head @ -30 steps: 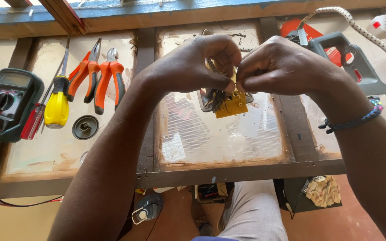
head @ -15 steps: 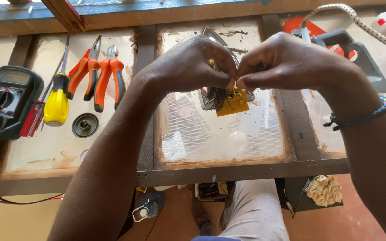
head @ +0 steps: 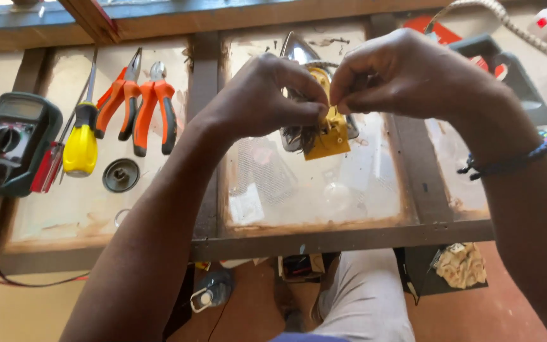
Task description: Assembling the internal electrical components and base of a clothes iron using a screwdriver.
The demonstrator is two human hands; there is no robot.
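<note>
Yellow part (head: 332, 130), orange pliers (head: 135, 101)

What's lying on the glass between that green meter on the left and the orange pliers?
In the head view, a yellow-handled screwdriver lies between the green meter and the orange pliers, with a smaller red-handled tool beside it.

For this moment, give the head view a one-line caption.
Both hands, left hand and right hand, pinch a yellow part above the glass-topped table, orange pliers alongside.
</note>
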